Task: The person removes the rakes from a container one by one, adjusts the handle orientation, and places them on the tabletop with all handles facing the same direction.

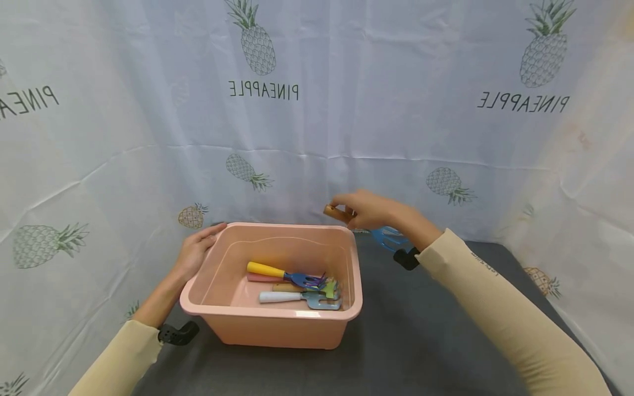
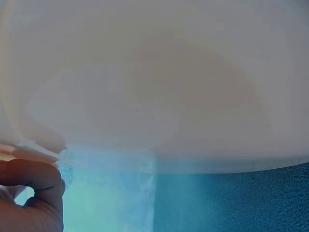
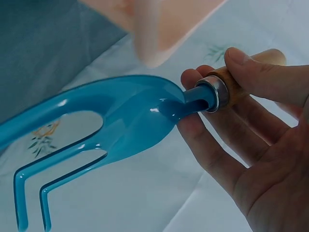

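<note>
My left hand (image 1: 196, 253) grips the upper left rim of a pink plastic basin (image 1: 277, 325). In the left wrist view the basin's pale wall (image 2: 145, 96) fills most of the picture, with the curled fingers (image 2: 41, 181) at its edge. Beyond the basin's far right corner, my right hand (image 1: 369, 210) holds a blue hand rake (image 3: 140, 116) by its wooden handle (image 3: 231, 87). The rake's bent tines point away from the basin. Inside the basin lie several small garden tools, among them a yellow-handled blue fork (image 1: 267, 269) and a white-handled grey fork (image 1: 282, 297).
The basin stands on a dark grey table (image 1: 416, 324). A white curtain (image 1: 346, 121) printed with pineapples hangs behind the table and along both sides. Each wrist wears a black camera strap, with the left one (image 1: 178, 334) close to the basin's side.
</note>
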### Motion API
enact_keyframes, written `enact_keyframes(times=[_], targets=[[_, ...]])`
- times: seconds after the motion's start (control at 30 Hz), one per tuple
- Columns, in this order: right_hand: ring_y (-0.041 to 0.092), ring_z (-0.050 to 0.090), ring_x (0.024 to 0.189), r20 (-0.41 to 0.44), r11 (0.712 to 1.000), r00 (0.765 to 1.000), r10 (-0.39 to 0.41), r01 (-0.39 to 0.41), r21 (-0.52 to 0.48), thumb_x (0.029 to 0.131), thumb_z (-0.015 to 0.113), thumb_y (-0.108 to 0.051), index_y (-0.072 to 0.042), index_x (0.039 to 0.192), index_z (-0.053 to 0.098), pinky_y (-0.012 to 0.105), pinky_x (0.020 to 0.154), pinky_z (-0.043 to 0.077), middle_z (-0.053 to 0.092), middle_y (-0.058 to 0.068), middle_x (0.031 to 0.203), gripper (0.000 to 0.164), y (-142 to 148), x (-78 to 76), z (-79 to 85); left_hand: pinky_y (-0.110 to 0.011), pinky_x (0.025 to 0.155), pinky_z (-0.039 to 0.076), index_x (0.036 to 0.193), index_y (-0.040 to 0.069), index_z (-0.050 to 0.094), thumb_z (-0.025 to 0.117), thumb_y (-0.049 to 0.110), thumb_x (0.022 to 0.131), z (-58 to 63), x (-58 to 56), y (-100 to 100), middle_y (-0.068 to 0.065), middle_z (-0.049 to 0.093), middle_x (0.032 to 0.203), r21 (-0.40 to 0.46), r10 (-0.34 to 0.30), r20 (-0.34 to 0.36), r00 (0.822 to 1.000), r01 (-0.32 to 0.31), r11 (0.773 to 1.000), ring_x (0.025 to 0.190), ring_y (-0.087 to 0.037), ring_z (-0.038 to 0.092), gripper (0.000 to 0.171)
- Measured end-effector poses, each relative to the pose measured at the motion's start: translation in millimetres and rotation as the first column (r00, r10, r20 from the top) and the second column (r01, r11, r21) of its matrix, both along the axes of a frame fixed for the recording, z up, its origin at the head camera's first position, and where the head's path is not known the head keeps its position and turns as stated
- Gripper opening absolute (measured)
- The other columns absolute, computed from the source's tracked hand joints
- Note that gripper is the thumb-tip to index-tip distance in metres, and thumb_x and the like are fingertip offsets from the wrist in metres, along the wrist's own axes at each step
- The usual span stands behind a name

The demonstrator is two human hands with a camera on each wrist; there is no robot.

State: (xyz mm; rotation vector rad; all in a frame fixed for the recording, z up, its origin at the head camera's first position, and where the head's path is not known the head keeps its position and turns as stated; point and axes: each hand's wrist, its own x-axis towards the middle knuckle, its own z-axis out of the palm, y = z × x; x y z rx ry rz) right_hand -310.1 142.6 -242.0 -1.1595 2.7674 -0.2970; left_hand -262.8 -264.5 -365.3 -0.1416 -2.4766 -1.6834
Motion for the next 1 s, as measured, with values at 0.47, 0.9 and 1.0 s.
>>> enact_keyframes(times=[0.47, 0.9, 1.0], targets=[[0.028, 0.070, 0.102, 0.008, 0.998, 0.999, -0.053, 0.053, 0.021, 0.091, 0.072, 0.003, -0.009, 0.140, 0.059, 0.042, 0.083, 0.061, 0.073, 0.014, 0.119, 0.052, 44, -9.9, -24.7, -0.006, 0.083, 0.050, 0.154, 0.002, 0.046, 0.036, 0.013, 0.111, -0.9, -1.4, -2, -0.028, 0.049, 0.154, -0.016, 0.005, 0.018, 1.000, -0.005, 1.000, 0.095, 0.020, 0.056, 0.046], [0.032, 0.073, 0.101, 0.040, 0.998, 0.997, -0.064, 0.063, 0.013, 0.087, 0.068, 0.010, -0.007, 0.138, 0.063, 0.040, 0.078, 0.063, 0.074, 0.017, 0.118, 0.054, 78, -20.8, -54.0, -0.006, 0.083, 0.051, 0.154, 0.002, 0.046, 0.037, 0.012, 0.111, -0.2, -1.2, -1, -0.027, 0.048, 0.154, -0.009, 0.004, 0.023, 1.000, -0.004, 1.000, 0.096, 0.020, 0.056, 0.045], [0.029, 0.073, 0.097, 0.049, 0.996, 0.996, -0.078, 0.077, 0.037, 0.087, 0.069, 0.009, -0.009, 0.139, 0.064, 0.039, 0.077, 0.063, 0.076, 0.016, 0.112, 0.055, 85, -22.4, -63.3, -0.006, 0.083, 0.050, 0.154, 0.002, 0.047, 0.037, 0.012, 0.111, -0.3, -1.4, -1, -0.027, 0.048, 0.154, -0.016, 0.009, 0.019, 1.000, -0.009, 1.000, 0.095, 0.021, 0.055, 0.045]])
